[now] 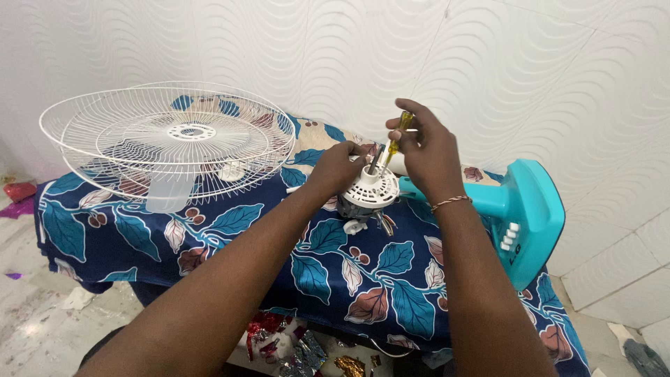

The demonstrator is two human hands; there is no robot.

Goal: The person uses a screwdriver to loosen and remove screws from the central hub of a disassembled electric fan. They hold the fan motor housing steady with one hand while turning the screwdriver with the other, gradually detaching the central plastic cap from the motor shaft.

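While our left hand (340, 166) clamps the white fan motor (370, 192), our right hand (421, 143) grips a yellow screwdriver (396, 139) w/ tip just above it.

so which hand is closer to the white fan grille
Left. The left hand grips the fan motor just right of the white fan grille, apart from it. The right hand holds a screwdriver over the motor, farther from the grille.

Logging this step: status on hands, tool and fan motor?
Left hand steadies white fan motor housing. Right hand grips yellow-handled screwdriver, tip down at housing top. Fan grille lies apart, left; nothing obstructs.
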